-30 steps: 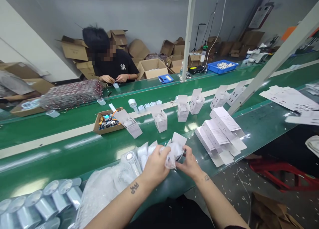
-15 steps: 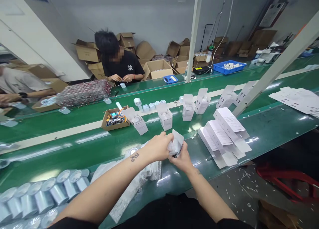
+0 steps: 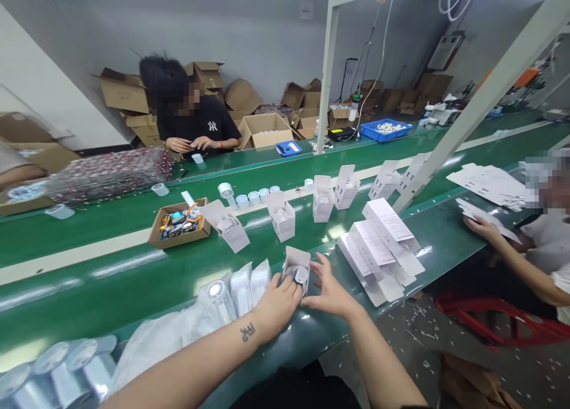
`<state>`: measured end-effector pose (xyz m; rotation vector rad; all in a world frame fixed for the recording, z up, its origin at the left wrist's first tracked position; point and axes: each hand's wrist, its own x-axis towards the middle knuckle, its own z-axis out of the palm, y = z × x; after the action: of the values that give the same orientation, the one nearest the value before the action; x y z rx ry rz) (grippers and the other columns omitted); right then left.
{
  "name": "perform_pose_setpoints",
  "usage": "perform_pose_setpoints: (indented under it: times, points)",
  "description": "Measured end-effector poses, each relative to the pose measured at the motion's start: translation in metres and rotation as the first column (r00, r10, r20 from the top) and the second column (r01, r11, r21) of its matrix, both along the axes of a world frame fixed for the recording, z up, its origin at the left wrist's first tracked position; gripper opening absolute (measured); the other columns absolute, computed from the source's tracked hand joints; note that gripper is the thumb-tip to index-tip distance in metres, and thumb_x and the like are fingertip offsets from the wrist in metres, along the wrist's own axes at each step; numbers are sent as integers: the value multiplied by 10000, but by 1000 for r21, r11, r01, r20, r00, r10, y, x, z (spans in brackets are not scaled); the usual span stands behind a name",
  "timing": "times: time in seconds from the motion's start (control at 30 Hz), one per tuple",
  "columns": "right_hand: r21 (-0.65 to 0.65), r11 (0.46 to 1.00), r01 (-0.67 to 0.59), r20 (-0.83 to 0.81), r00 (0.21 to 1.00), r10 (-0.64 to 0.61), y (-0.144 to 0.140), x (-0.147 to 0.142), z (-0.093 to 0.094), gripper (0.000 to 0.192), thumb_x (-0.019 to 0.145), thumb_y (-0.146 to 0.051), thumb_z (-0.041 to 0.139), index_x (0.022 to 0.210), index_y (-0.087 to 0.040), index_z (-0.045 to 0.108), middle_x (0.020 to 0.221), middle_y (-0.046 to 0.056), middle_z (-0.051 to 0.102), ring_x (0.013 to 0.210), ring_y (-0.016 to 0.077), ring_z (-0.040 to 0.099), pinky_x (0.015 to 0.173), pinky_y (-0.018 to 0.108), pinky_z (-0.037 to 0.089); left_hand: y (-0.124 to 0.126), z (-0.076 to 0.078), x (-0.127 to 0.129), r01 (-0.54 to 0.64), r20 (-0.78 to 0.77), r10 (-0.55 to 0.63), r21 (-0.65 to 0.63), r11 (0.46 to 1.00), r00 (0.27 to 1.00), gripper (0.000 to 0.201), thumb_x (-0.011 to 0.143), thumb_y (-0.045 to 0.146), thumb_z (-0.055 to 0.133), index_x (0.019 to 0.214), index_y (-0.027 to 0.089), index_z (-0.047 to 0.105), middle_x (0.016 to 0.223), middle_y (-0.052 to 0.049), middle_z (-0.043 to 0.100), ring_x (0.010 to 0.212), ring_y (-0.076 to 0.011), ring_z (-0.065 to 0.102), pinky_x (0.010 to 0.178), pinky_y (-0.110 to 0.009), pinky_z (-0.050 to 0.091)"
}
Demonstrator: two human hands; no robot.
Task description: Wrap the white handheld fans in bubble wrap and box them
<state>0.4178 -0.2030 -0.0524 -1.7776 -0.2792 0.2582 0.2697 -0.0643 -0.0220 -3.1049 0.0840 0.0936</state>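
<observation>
the left hand (image 3: 278,305) is grasping a small white carton (image 3: 297,265) at the near edge of the green belt (image 3: 111,266), fingers wrapped round its near side with the top flap standing open. a bagged item shows in the carton's mouth, seemingly most of the way in. the right hand (image 3: 327,290) lies just right of the carton, fingers spread and loose, fingertips near its side; it grips nothing that shows. by the look of it, this is the step of seating the bagged piece in its box. the next move looks to call for a steady hold on the carton, so the thin card does not buckle while the flap is folded down.

left of the left hand lie several plastic-bagged silver cylinders (image 3: 222,296). right of the right hand sits a fanned stack of flat white cartons (image 3: 383,243), close enough to be brushed. beyond both hands, open filled cartons (image 3: 282,219) stand in a row on the belt, with a cardboard tray of small parts (image 3: 180,225) further left. a co-worker's hand (image 3: 478,226) rests on sheets far right.
</observation>
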Motion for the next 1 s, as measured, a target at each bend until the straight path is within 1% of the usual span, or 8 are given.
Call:
perform_pose_setpoints:
  times: [0.13,0.2,0.3,0.4,0.57,0.67,0.83,1.0]
  points:
    - [-48,856,514,129,853,-505,-57,55,25,692,650,-551,703,1198,-176,507,931,90,636,882,272,640,794,459,538,-3,-20,11,-74,-48,72,-33,997,996,222,920,82,440,1006,181,619,935,-84,690,952,-243,599,834,-413,389]
    - [-186,770,610,204,790,-578,-74,87,33,680,591,-524,749,1117,-138,559,896,109,630,1001,340,594,879,511,490,-4,-12,15,-78,-65,74,-72,994,995,195,895,80,479,975,185,622,893,-68,693,902,-224,608,788,-379,390]
    - [-329,817,474,86,876,-474,-76,117,34,473,623,-465,709,956,-139,626,703,63,617,815,335,652,746,487,533,2,13,0,-131,17,134,-130,983,991,194,850,76,521,957,198,629,870,-49,695,861,-210,612,756,-357,386]
    - [-267,882,388,36,919,-393,-73,114,37,452,755,-435,575,1085,-128,603,667,46,621,633,279,669,602,422,544,24,42,-43,-295,179,323,-170,940,929,206,854,90,499,907,220,649,840,-34,697,844,-204,620,747,-344,383]
    - [-519,758,396,520,850,-88,-86,75,66,366,846,-493,471,954,-198,657,834,130,694,797,339,665,705,474,506,112,58,-106,-727,189,727,-80,681,660,226,908,227,443,880,204,665,920,-85,719,905,-255,647,726,-351,388]
    - [-557,797,233,606,770,199,-75,49,72,371,892,-513,421,929,-220,646,918,118,699,842,308,663,715,423,510,173,44,-111,-817,78,814,18,576,575,245,898,215,424,930,170,663,960,-141,720,961,-292,643,762,-380,398]
    - [-634,764,-119,590,563,578,-35,9,40,285,959,-428,417,960,-223,615,974,109,671,889,271,636,777,400,519,211,21,-99,-797,27,797,-22,604,603,246,839,115,442,967,94,651,1029,-235,687,1030,-338,608,833,-449,404]
    - [-728,628,-275,516,384,766,-10,-19,12,193,934,-394,525,1002,-221,577,990,101,627,909,289,592,830,474,515,126,-7,-60,-520,5,532,-202,830,847,179,814,160,514,879,194,678,967,-138,693,964,-273,602,857,-432,424]
